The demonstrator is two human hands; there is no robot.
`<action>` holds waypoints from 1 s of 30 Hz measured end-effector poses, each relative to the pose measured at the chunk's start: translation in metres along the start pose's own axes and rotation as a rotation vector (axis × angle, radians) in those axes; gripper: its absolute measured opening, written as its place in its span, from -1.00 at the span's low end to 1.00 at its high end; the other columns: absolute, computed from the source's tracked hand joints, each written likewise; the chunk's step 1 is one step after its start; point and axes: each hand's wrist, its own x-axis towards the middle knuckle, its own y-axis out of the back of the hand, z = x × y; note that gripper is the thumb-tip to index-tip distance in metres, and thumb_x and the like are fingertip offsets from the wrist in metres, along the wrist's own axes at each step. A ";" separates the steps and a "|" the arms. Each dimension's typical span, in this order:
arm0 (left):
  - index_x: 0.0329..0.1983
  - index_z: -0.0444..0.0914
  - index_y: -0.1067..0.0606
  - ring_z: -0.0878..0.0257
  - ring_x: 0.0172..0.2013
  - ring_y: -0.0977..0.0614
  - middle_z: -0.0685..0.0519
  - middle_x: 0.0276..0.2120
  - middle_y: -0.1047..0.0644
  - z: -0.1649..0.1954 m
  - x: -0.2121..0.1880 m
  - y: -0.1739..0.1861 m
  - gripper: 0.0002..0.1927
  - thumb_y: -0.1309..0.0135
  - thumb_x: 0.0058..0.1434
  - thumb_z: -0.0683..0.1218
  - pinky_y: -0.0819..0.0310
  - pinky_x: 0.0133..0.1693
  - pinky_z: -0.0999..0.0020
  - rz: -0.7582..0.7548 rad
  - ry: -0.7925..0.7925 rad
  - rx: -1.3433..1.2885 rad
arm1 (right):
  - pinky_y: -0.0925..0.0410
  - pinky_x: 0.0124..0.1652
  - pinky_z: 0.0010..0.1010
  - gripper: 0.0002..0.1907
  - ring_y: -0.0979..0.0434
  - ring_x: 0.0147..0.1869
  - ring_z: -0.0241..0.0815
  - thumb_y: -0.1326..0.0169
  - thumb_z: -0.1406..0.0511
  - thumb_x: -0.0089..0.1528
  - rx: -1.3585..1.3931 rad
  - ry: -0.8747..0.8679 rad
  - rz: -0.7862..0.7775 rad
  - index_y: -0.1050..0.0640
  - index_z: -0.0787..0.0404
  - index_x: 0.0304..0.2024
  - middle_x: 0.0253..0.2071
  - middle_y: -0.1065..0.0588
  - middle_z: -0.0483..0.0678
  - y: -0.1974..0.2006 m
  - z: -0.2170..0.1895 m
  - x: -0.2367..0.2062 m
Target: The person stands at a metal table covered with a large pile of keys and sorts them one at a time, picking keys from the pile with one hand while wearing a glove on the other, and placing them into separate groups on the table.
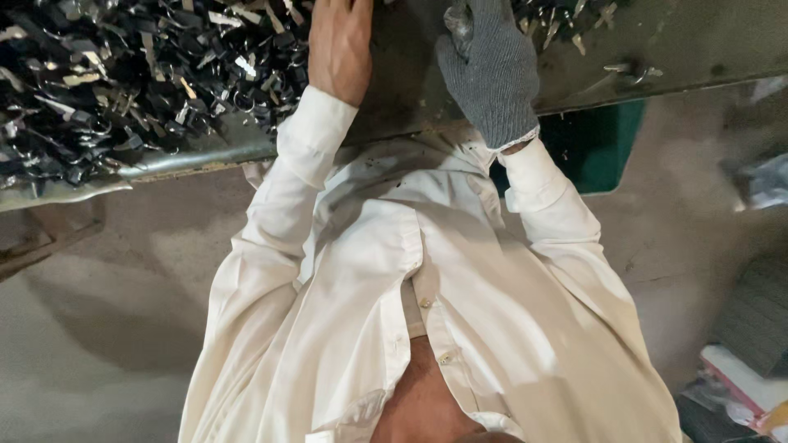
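Bare left hand (341,41) is lying nearer the scrap-metal heap (123,74) — its fingers out of frame; gloved right hand (484,61) is pinching a metal piece (458,23).

metal workshop, worn steel bench (657,49), heap of small metal parts (123,74), bare concrete floor (98,328)

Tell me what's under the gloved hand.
The gloved right hand rests on the bare grey table, a metal piece by its fingers. Anything beneath the palm is covered.
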 end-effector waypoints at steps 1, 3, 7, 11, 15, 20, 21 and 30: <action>0.07 -0.40 -0.46 -0.20 0.01 -0.46 -0.20 0.02 -0.41 0.002 -0.002 0.005 -0.56 0.06 0.08 -0.39 -0.44 0.03 0.05 0.081 -0.059 -0.030 | -0.52 -0.04 -0.14 -0.43 -0.64 0.03 0.22 -0.37 0.24 0.33 0.007 -0.046 -0.005 -0.39 0.21 0.28 0.12 -0.53 0.19 0.002 -0.001 0.002; 0.10 -0.42 -0.44 -0.13 0.02 -0.45 -0.20 0.06 -0.39 0.009 -0.002 0.015 -0.61 0.01 0.17 -0.37 -0.44 0.03 0.06 0.033 -0.035 0.027 | -0.51 -0.02 -0.13 -0.43 -0.63 0.05 0.25 -0.37 0.27 0.30 0.066 -0.074 0.002 -0.40 0.20 0.26 0.14 -0.51 0.19 0.004 -0.008 0.004; -0.14 -0.34 -0.47 -0.11 -0.10 -0.52 -0.16 -0.13 -0.44 0.032 0.000 0.022 -0.84 -0.19 0.33 -0.17 -0.44 -0.12 0.06 0.011 0.004 0.046 | -0.50 0.08 -0.16 -0.46 -0.60 0.15 0.26 -0.30 0.38 0.22 0.237 0.051 0.036 -0.38 0.18 0.19 0.18 -0.49 0.19 -0.005 -0.024 0.006; -0.18 -0.36 -0.54 -0.12 -0.34 -0.50 -0.10 -0.34 -0.46 0.042 -0.009 0.029 -0.86 -0.19 0.44 -0.16 -0.37 -0.30 0.09 -0.122 0.302 -0.577 | -0.47 -0.04 -0.15 -0.46 -0.65 0.06 0.22 -0.33 0.33 0.25 0.511 -0.101 -0.155 -0.37 0.23 0.19 -0.05 -0.56 0.14 -0.011 -0.019 0.011; -0.12 -0.36 -0.55 -0.07 -0.45 -0.51 -0.09 -0.37 -0.47 0.034 -0.019 0.040 -0.88 -0.17 0.38 -0.19 -0.38 -0.38 0.12 -0.231 0.298 -0.800 | -0.46 -0.13 -0.10 -0.46 -0.63 -0.01 0.24 -0.36 0.27 0.22 0.300 -0.085 -0.204 -0.38 0.22 0.13 -0.11 -0.58 0.14 -0.001 -0.009 0.011; -0.12 -0.29 -0.52 -0.14 -0.25 -0.57 -0.11 -0.27 -0.48 0.037 -0.025 0.036 -0.81 -0.24 0.23 -0.19 -0.47 -0.24 0.06 0.045 -0.044 -0.194 | -0.47 -0.20 -0.11 -0.60 -0.62 -0.15 0.18 -0.33 0.25 0.36 -0.105 0.005 0.004 -0.40 0.19 0.10 -0.11 -0.55 0.18 0.000 -0.030 0.003; -0.13 -0.30 -0.51 -0.14 -0.27 -0.57 -0.12 -0.29 -0.47 0.038 -0.026 0.033 -0.80 -0.27 0.25 -0.18 -0.46 -0.26 0.03 0.002 -0.001 -0.216 | -0.47 -0.23 -0.10 -0.59 -0.62 -0.18 0.19 -0.31 0.24 0.34 -0.099 0.013 -0.009 -0.41 0.22 0.09 -0.13 -0.55 0.18 -0.001 -0.035 0.001; -0.07 -0.32 -0.51 -0.19 -0.25 -0.57 -0.15 -0.26 -0.50 0.029 -0.036 0.036 -0.70 -0.24 0.12 -0.30 -0.46 -0.27 0.00 -0.051 0.089 -0.339 | -0.43 -0.45 -0.08 -0.71 -0.60 -0.41 0.16 -0.20 0.15 0.37 -0.231 0.037 -0.301 -0.47 0.22 -0.09 -0.42 -0.56 0.13 -0.012 -0.041 0.009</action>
